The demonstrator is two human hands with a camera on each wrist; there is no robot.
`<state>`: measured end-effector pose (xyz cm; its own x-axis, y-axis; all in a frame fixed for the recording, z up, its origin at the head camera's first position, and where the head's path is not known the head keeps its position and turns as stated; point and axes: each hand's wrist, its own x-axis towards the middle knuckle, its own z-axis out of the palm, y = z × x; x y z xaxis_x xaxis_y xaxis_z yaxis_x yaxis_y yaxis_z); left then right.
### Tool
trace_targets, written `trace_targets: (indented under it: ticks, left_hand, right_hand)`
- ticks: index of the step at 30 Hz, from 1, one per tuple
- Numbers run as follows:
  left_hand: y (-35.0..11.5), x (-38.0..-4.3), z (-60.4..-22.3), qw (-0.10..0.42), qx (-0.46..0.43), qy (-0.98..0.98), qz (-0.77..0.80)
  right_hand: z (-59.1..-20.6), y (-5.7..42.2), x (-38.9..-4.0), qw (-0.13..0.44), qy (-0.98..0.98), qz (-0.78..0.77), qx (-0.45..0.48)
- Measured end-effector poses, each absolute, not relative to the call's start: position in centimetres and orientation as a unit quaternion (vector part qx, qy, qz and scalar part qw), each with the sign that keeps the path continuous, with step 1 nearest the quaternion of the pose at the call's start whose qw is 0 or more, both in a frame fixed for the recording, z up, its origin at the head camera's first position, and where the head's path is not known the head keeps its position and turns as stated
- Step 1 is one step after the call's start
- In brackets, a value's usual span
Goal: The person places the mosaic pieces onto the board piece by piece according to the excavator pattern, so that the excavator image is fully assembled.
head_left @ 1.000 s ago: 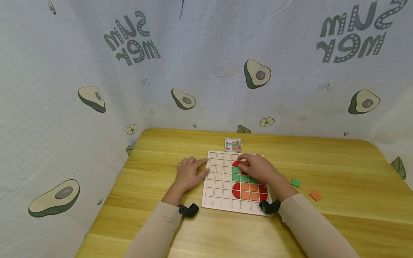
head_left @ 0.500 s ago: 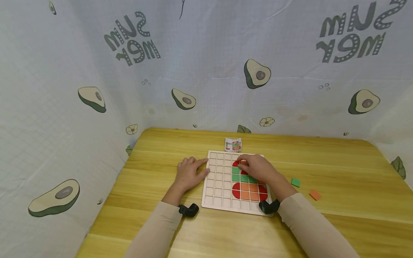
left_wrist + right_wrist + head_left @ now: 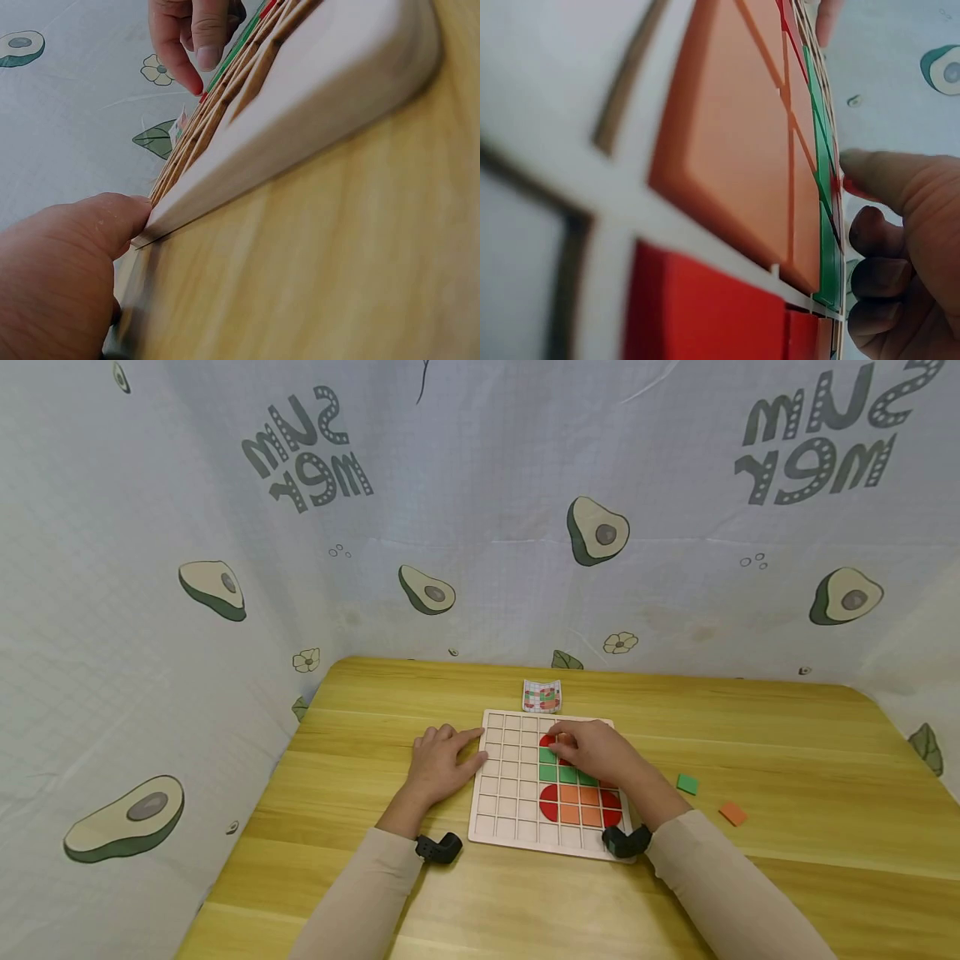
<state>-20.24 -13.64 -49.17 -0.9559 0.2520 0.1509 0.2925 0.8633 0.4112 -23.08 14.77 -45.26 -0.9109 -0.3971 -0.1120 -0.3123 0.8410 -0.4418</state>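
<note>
Left hand (image 3: 438, 766), fingers spread, touches the grid board (image 3: 510, 782) on the counter (image 3: 787, 752). Right hand (image 3: 600, 750), fingers narrow at the board's far red piece (image 3: 546, 741); can't tell if pinching. Square it, press evenly.

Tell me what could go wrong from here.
The right hand, working over placed green tiles, might nudge them askew. The left hand touches the board only at its left edge, so it could shift. The right sleeve might brush the loose orange tile nearby.
</note>
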Motion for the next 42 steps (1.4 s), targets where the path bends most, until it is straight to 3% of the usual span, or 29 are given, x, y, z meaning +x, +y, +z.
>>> trace_targets:
  ticks: [11,22,28,35,42]
  left_hand:
    - [-13.6,-20.2,-49.0,0.041,-0.141,-0.964,-0.223]
    - [-13.6,-20.2,-49.3,0.044,-0.142,-0.964,-0.221]
    - [-13.7,-20.2,-49.2,0.042,-0.142,-0.963,-0.223]
    - [-13.7,-20.1,-49.1,0.038,-0.143,-0.963,-0.227]
    - [-13.7,-20.1,-49.0,0.035,-0.140,-0.962,-0.231]
  right_hand:
    - [-45.4,15.0,-22.9,0.098,0.947,-0.216,-0.216]
    - [-44.8,16.4,-21.9,0.092,0.952,-0.232,-0.176]
    - [-43.8,19.3,-20.5,0.100,0.954,-0.248,-0.132]
    - [-42.9,24.2,-18.0,0.068,0.962,-0.249,-0.090]
    - [-42.7,28.5,-15.2,0.102,0.956,-0.268,-0.067]
